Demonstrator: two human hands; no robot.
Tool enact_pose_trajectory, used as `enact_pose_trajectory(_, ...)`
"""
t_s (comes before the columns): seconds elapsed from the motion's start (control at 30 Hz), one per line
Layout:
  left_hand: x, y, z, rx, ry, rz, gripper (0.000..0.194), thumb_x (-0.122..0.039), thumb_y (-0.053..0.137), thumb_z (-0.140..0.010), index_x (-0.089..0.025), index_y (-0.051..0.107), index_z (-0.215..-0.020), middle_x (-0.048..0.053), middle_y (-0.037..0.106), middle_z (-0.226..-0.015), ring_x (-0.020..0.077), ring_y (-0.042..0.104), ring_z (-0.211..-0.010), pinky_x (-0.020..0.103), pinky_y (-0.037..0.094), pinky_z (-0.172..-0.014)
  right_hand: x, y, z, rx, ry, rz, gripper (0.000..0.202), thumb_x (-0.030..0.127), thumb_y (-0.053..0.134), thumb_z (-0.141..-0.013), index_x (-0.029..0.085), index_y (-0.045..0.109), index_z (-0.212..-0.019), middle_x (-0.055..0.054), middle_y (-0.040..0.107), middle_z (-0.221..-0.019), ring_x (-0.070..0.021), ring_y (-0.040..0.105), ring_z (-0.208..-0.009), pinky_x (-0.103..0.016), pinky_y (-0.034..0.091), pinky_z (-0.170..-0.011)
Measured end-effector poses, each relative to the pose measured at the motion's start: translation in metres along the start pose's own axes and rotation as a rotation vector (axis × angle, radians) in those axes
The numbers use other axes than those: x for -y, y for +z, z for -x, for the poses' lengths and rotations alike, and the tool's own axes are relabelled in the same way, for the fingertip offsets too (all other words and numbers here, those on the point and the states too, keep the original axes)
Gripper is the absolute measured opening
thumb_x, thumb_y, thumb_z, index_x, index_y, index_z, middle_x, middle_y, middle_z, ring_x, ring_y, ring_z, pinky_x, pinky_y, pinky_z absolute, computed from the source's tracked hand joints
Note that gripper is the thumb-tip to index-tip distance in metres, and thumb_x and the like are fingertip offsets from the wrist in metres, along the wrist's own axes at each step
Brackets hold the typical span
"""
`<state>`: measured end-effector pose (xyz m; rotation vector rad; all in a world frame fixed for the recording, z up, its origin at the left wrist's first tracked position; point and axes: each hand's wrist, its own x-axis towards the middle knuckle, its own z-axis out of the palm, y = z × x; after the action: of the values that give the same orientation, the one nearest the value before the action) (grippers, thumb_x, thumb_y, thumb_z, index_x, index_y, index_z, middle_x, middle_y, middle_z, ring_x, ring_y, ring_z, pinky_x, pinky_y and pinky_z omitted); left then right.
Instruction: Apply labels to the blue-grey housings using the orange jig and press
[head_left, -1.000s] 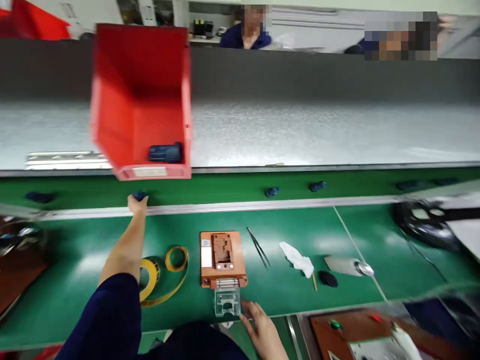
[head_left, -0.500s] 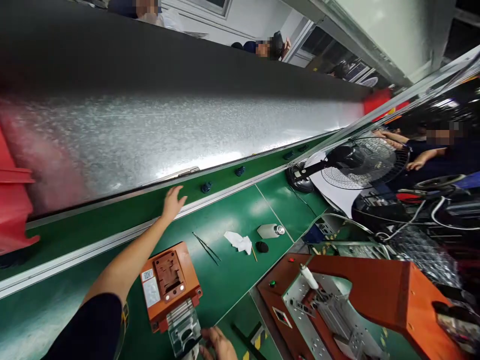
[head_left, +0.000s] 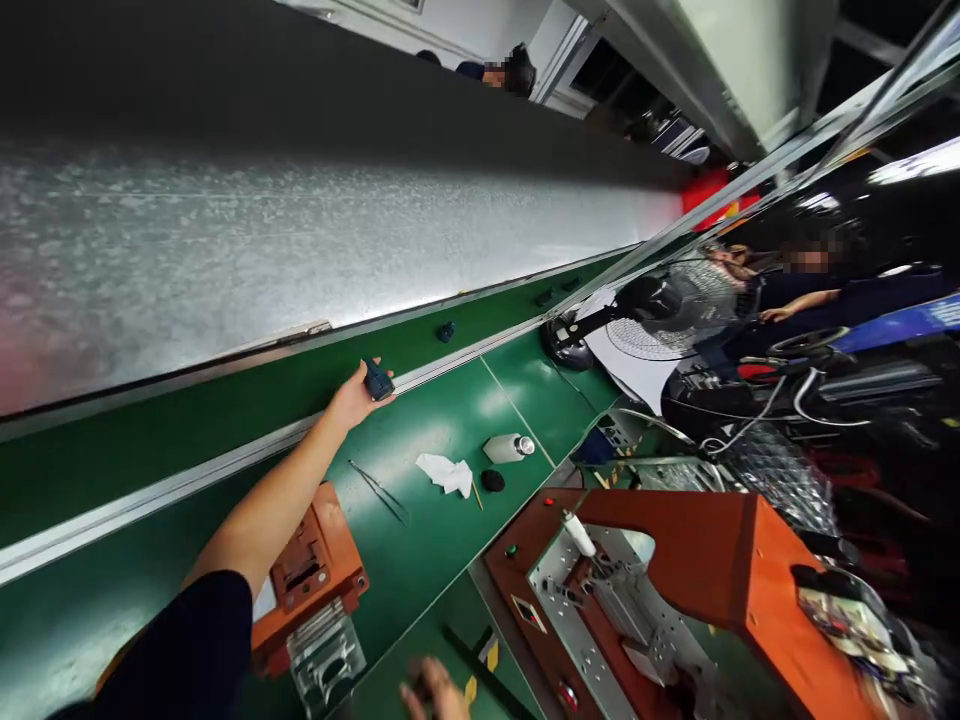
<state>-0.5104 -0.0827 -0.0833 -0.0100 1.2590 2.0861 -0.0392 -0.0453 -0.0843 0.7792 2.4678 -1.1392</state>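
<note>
My left hand (head_left: pixel 354 398) is stretched out at the inner edge of the green conveyor belt (head_left: pixel 247 402), its fingers around a small dark blue part (head_left: pixel 378 381). Another dark part (head_left: pixel 446 331) lies farther along the belt. Low in the view, my right hand (head_left: pixel 436 690) is blurred, with something dark between its fingers that I cannot make out. To its left is the orange fixture (head_left: pixel 341 540) with a clear hinged piece (head_left: pixel 327 655), partly covered by my left arm.
Tweezers (head_left: pixel 379 492), a white cloth (head_left: pixel 446 473), a white bottle (head_left: pixel 508 448) and a black round item (head_left: pixel 493 481) lie on the green table. An orange machine (head_left: pixel 705 560) stands at the right, with a fan (head_left: pixel 645 320) behind. People sit beyond.
My left hand has closed on a dark blue part from the belt. My right hand has come away from the clear hinged piece. The whole view has shifted.
</note>
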Motion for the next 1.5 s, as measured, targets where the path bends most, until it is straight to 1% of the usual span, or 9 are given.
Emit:
enact_pose_trajectory(0.3,0.023,0.000,0.202,0.046,-0.199,0.504,0.052,-0.061,0.049,-0.094,-0.013,0.066,-0.106,0.003,0.059,-0.069,0.0112,0.056,-0.057,0.022,0.047,-0.052,0.119,-0.057,-0.083,-0.011,-0.364,-0.220,0.029,0.042,0.053,-0.096,0.019,0.070,-0.104,-0.009,0.073,-0.100,-0.0209,0.069,-0.093,-0.035,0.055,-0.087)
enact_pose_trajectory(0.43,0.048,0.007,0.258,-0.098,-0.217,0.510,0.046,-0.057,0.054,-0.093,-0.013,0.065,-0.098,0.004,0.063,-0.069,0.0120,0.059,-0.056,0.023,0.049,-0.053,0.153,-0.054,-0.099,0.097,-0.703,-0.206,0.068,0.041,0.072,-0.083,0.020,0.046,-0.143,-0.015,0.050,-0.143,-0.0283,0.049,-0.133,-0.046,0.049,-0.106)
enact_pose_trajectory(0.53,0.072,0.014,0.290,-0.260,-0.270,0.506,0.044,-0.059,0.061,-0.088,-0.014,0.064,-0.090,0.004,0.065,-0.067,0.0132,0.060,-0.053,0.024,0.049,-0.051,0.153,-0.045,-0.096,0.282,-0.838,-0.113,0.096,0.033,0.078,-0.076,0.023,0.025,-0.155,-0.016,0.033,-0.157,-0.0314,0.033,-0.147,-0.054,0.036,-0.118)
enact_pose_trajectory(0.73,0.116,0.024,0.341,-0.505,-0.241,0.451,0.062,-0.075,0.058,-0.080,-0.014,0.065,-0.093,0.004,0.064,-0.065,0.0145,0.059,-0.051,0.025,0.047,-0.049,0.131,-0.020,-0.109,0.561,-0.928,-0.100,0.090,0.028,0.076,-0.070,0.022,0.034,-0.149,-0.017,0.044,-0.148,-0.0319,0.043,-0.139,-0.052,0.041,-0.114)
enact_pose_trajectory(0.9,0.155,0.020,0.385,-0.919,-0.107,0.016,0.069,-0.079,0.043,-0.084,-0.014,0.065,-0.094,0.002,0.060,-0.067,0.0122,0.052,-0.051,0.023,0.039,-0.046,0.144,0.020,-0.166,0.515,-0.987,-0.084,0.087,0.030,0.077,-0.068,0.017,0.040,-0.146,-0.019,0.048,-0.146,-0.0347,0.043,-0.137,-0.056,0.035,-0.116)
enact_pose_trajectory(1.03,0.194,0.020,0.413,-1.242,0.027,-0.333,0.051,-0.065,0.059,-0.085,-0.019,0.059,-0.107,0.005,0.064,-0.091,0.0183,0.063,-0.083,0.030,0.052,-0.073,0.149,0.041,-0.199,0.519,-1.029,0.011,0.090,0.031,0.079,-0.067,0.019,0.040,-0.147,-0.015,0.049,-0.146,-0.0355,0.042,-0.136,-0.058,0.036,-0.114)
enact_pose_trajectory(1.23,0.209,0.029,0.432,-0.996,-0.073,-0.241,0.067,-0.058,0.059,-0.089,-0.021,0.039,-0.141,0.007,0.071,-0.095,0.0217,0.068,-0.093,0.044,0.050,-0.096,0.138,0.041,-0.206,0.499,-1.148,0.288,0.092,0.052,0.073,-0.079,0.023,0.031,-0.155,-0.013,0.035,-0.159,-0.0371,0.027,-0.146,-0.059,0.026,-0.119)
enact_pose_trajectory(1.4,0.163,0.036,0.435,-0.847,0.020,0.020,0.054,-0.059,0.046,-0.096,-0.017,0.057,-0.129,0.010,0.071,-0.101,0.0210,0.069,-0.096,0.039,0.052,-0.093,0.127,0.038,-0.204,0.347,-1.176,0.334,0.070,0.052,0.051,-0.094,0.023,0.032,-0.155,-0.012,0.033,-0.161,-0.0346,0.022,-0.148,-0.057,0.023,-0.121)
enact_pose_trajectory(1.5,0.137,0.029,0.417,-0.742,0.071,0.191,0.060,-0.065,0.047,-0.093,-0.015,0.060,-0.125,0.013,0.072,-0.104,0.0241,0.069,-0.095,0.038,0.057,-0.080,0.099,0.030,-0.206,0.043,-1.016,0.199,0.058,0.047,0.046,-0.097,0.021,0.042,-0.148,-0.015,0.048,-0.147,-0.0319,0.037,-0.138,-0.056,0.029,-0.115)
